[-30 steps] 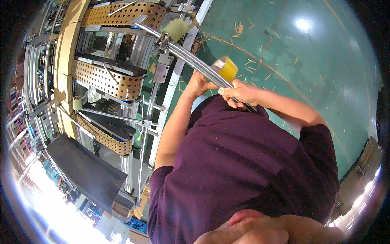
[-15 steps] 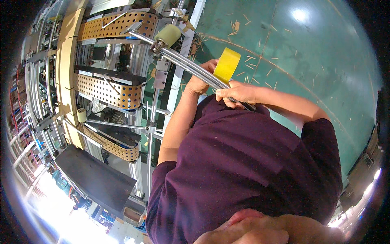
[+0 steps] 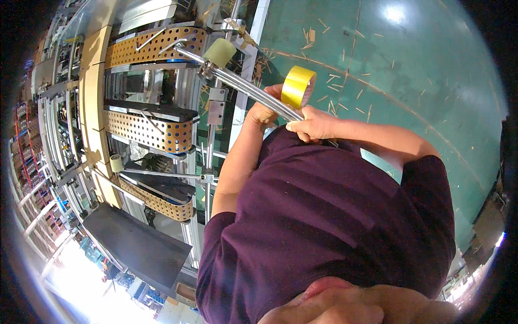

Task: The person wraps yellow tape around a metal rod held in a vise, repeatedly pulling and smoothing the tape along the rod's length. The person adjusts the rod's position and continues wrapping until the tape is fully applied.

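My left hand (image 3: pixel 263 112) reaches up behind the parallel metal rods (image 3: pixel 248 85), its fingers against the left side of a roll of yellow tape (image 3: pixel 295 89). The rods partly hide those fingers, but the hand seems closed on the roll. My right hand (image 3: pixel 315 124) is closed around the near end of the rods, just below the tape, thumb on top. The rods slant from the upper left toward my waist. Near their far end sit a metal clamp (image 3: pixel 205 69) and a pale yellow-green roller (image 3: pixel 220 52).
On the left stands a machine with perforated tan belts (image 3: pixel 151 129), a long tan beam (image 3: pixel 93 97), a second roller (image 3: pixel 116 163) on a bar and a dark sheet (image 3: pixel 137 243). Thin wooden strips (image 3: pixel 334 86) lie scattered over the green floor (image 3: pixel 410 70) at right.
The tape roll has turned slightly, showing more of its inner core. My right hand has barely moved and covers the rod ends more. The machine appears slightly lower in view.
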A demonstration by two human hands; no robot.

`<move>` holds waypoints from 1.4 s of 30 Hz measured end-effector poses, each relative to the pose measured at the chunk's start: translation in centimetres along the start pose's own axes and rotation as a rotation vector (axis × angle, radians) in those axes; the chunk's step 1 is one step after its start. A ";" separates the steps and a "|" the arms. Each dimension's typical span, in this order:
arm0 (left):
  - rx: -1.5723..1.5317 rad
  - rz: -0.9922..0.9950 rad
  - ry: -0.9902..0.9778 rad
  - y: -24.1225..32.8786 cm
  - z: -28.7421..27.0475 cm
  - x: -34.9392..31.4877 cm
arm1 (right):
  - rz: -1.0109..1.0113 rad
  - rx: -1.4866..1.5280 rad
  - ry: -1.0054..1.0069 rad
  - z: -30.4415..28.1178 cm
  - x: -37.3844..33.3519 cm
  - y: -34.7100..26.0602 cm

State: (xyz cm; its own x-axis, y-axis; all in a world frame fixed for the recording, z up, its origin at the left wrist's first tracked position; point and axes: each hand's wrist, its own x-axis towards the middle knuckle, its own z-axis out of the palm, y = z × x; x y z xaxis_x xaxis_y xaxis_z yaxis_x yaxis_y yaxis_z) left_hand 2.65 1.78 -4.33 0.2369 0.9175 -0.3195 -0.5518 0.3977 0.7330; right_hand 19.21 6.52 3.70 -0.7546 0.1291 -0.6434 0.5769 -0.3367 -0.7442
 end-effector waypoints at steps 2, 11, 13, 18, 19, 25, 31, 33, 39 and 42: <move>-0.022 -0.035 -0.029 0.1 -0.6 0.0 | 0.011 -0.036 0.039 0.4 0.0 -0.2; 0.195 -0.029 -0.022 1.5 -1.1 -0.8 | -0.038 -0.209 0.229 1.4 -0.4 -0.9; 0.054 -0.008 -0.053 1.0 -0.8 -0.9 | -0.031 -0.238 0.253 1.7 0.1 -0.1; -0.011 0.001 -0.064 -0.1 -1.2 -1.4 | -0.169 -0.343 0.347 2.4 1.0 1.4; 0.050 0.019 -0.039 0.1 -1.4 -1.9 | -0.173 -0.343 0.349 2.6 0.9 1.3; -0.249 0.238 0.245 3.9 -3.4 -7.5 | -0.057 -0.387 0.303 2.7 1.0 1.1; -0.467 0.394 0.562 7.1 -2.4 -6.1 | -0.048 -0.409 0.342 3.1 1.6 1.1; -0.369 0.444 0.677 6.7 -2.0 -5.1 | -0.084 -0.426 0.355 3.2 1.6 1.1; -0.374 0.474 0.710 6.9 -1.6 -4.6 | -0.002 -0.534 0.373 3.3 0.7 -1.0; -0.356 0.484 0.695 6.9 -1.5 -4.5 | 0.017 -0.580 0.385 2.9 1.1 -0.2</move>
State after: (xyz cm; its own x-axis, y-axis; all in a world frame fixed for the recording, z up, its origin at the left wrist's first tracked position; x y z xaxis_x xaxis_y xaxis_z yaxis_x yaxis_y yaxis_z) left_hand -3.47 0.43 1.26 -0.5546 0.7300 -0.3995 -0.7066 -0.1595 0.6894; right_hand 17.39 4.05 3.62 -0.6411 0.4861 -0.5938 0.7424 0.1970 -0.6403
